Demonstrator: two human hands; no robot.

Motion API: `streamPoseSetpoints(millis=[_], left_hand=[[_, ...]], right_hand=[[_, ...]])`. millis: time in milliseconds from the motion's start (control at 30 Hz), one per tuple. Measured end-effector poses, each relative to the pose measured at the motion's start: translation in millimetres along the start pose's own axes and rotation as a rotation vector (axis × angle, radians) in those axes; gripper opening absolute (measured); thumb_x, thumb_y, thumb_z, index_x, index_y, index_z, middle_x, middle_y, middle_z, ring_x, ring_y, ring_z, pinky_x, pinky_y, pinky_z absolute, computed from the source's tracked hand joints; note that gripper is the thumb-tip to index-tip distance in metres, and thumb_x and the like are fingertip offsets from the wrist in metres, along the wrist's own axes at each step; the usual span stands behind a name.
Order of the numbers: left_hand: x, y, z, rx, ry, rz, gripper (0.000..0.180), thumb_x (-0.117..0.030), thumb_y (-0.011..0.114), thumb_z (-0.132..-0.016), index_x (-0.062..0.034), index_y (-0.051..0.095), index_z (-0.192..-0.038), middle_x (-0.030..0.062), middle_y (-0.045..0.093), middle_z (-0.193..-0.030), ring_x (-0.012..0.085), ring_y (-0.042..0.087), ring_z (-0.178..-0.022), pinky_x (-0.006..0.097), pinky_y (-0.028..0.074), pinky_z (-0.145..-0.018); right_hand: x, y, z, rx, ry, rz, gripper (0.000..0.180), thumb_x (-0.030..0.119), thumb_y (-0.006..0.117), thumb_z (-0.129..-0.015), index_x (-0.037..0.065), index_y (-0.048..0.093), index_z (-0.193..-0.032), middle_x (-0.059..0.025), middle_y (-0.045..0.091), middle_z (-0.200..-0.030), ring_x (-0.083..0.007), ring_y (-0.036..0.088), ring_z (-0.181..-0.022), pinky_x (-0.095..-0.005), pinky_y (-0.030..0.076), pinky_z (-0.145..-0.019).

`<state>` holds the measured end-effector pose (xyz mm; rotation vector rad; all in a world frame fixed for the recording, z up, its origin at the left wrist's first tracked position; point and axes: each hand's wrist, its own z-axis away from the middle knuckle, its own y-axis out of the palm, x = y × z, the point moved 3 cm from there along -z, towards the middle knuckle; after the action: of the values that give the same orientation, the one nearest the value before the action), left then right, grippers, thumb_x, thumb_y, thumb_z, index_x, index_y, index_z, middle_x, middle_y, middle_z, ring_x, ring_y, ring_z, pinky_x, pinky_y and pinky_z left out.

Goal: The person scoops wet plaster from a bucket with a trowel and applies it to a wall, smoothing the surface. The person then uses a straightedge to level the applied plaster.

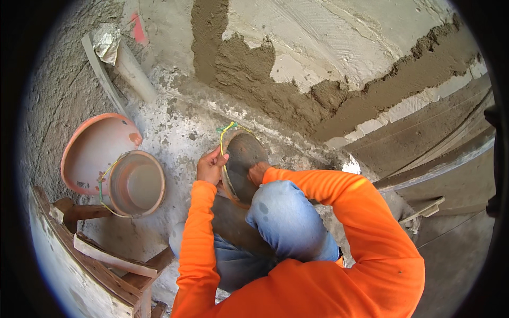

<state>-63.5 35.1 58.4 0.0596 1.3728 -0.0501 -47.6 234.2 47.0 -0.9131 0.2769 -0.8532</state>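
Between my knees and the wall, a bucket [228,185] with a reddish-brown rim is tilted so that its dark grey, wet-looking inside shows. My left hand [210,165] is closed at the bucket's left rim, with the thumb and fingers against the edge and the yellow cord handle [224,139]. A green knot sits on that cord at the top of the rim. My right hand [258,173] reaches into the bucket past its right edge; the fingers are hidden inside, so I cannot tell what they touch.
At left, a second bucket [160,183] stands beside a large orange basin [68,159]. Wooden boards [114,258] lie at lower left. A pipe [133,74] and a plank [101,74] lean at upper left. Wet mortar [297,103] covers part of the wall ahead.
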Motion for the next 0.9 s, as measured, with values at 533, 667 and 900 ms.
streamPoseSetpoints(millis=[533,667,900], left_hand=[[6,-20,-1,-0.119,-0.085,0.019,0.049,-0.019,0.075,-0.088,0.0,0.061,-0.131,0.0011,0.067,-0.09,0.0072,0.056,-0.08,0.023,0.047,-0.078],[13,-42,-9,-0.188,-0.128,0.111,0.046,-0.022,0.074,-0.088,-0.0049,0.063,-0.13,-0.0048,0.06,-0.075,0.0042,0.048,-0.056,0.024,0.037,-0.044],[32,-65,-20,-0.284,-0.13,0.249,0.043,-0.016,0.073,-0.088,-0.0011,0.064,-0.127,0.0038,0.069,-0.1,0.009,0.056,-0.078,0.025,0.042,-0.069]], right_hand=[[-4,53,39,-0.192,0.19,-0.511,0.036,0.041,0.055,-0.091,0.011,0.068,-0.106,-0.0201,0.071,-0.09,-0.0374,0.068,-0.093,-0.0494,0.051,-0.082],[-6,19,50,-0.218,0.261,-0.475,0.039,0.046,0.056,-0.092,0.013,0.066,-0.109,-0.0192,0.071,-0.088,-0.0375,0.068,-0.091,-0.0488,0.051,-0.08],[-7,-104,139,-0.452,0.348,-0.332,0.044,0.052,0.059,-0.092,0.008,0.067,-0.096,-0.0172,0.069,-0.078,-0.0385,0.067,-0.081,-0.0484,0.051,-0.073]])
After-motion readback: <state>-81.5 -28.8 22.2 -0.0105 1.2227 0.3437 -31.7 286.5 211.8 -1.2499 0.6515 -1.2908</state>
